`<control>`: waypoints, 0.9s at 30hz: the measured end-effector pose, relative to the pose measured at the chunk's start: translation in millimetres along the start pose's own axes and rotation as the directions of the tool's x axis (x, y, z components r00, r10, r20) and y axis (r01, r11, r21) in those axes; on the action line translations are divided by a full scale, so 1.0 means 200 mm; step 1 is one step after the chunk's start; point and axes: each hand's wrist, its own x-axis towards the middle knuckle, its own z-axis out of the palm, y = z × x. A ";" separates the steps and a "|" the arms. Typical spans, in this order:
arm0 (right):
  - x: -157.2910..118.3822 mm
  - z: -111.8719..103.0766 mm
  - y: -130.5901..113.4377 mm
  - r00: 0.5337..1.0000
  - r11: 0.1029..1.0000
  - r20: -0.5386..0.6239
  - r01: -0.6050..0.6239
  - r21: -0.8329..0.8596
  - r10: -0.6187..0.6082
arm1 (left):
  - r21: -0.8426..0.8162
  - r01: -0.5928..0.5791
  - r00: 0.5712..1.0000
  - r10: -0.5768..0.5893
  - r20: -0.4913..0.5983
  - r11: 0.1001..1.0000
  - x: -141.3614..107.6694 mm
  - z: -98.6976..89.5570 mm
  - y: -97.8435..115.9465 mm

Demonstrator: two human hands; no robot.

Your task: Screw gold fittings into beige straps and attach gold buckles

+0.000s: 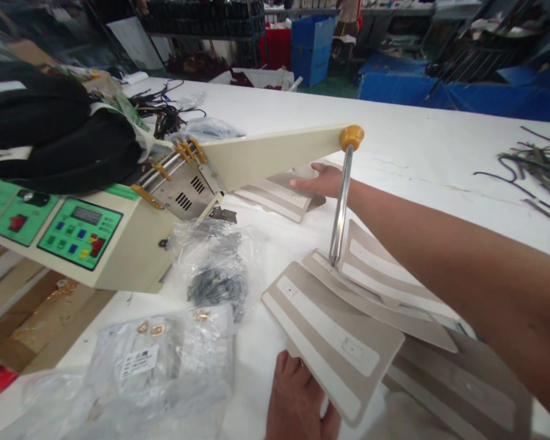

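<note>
Already, 2 pale strips line the flat taupe rounded-corner panel [321,327] overlapping my left hand [296,400], whose grip I can't tell; my right hand [326,181], digits apart, meets similar striped taupe panels [277,197]. What's left, I can't judge.

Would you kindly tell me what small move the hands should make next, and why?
Perhaps close the right hand on the far panels: it is open beside them, while the left hand holds the near panel by its edge.
</note>
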 end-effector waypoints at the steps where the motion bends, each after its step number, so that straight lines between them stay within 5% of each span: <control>1: 0.04 0.07 0.00 1.000 0.999 -0.014 -0.024 0.024 0.025 | 0.006 -0.002 1.000 0.002 -0.010 1.000 0.00 0.01 -0.01; 6: 0.18 0.34 0.05 0.989 0.973 -0.104 -0.084 0.214 0.109 | 0.014 -0.019 0.999 0.020 -0.046 1.000 0.03 0.00 -0.02; 10: 0.11 0.36 0.09 0.990 0.941 -0.050 -0.111 0.320 0.134 | -0.020 0.001 0.999 -0.002 -0.052 1.000 0.04 -0.02 -0.01; 13: -0.06 0.25 0.11 0.990 0.937 0.042 -0.141 0.320 0.135 | -0.059 0.033 0.999 -0.033 -0.003 0.998 0.03 -0.03 0.00; 16: -0.30 0.06 0.14 0.953 0.942 0.289 -0.175 0.286 0.089 | -0.071 0.068 0.997 -0.064 0.048 0.995 0.01 -0.04 0.01; 20: -0.62 -0.22 0.15 0.734 0.960 0.674 -0.241 0.143 0.084 | -0.119 0.052 0.998 -0.047 0.048 0.991 0.00 -0.05 0.02; 22: -0.73 -0.33 0.12 0.669 0.985 0.727 -0.158 -0.063 0.154 | -0.134 0.055 0.998 -0.050 0.043 0.989 0.01 -0.06 0.03; 24: -0.81 -0.39 0.09 0.789 0.933 0.593 0.076 -0.353 0.160 | -0.132 0.074 0.996 -0.068 0.053 0.988 0.02 -0.07 0.04; 26: -0.84 -0.39 0.05 0.940 0.753 0.342 0.234 -0.615 -0.013 | -0.121 0.095 0.993 -0.086 0.077 0.988 0.03 -0.08 0.05; 27: -0.84 -0.36 0.03 0.960 0.678 0.243 0.271 -0.684 -0.138 | -0.116 0.102 0.992 -0.092 0.089 0.988 0.03 -0.08 0.05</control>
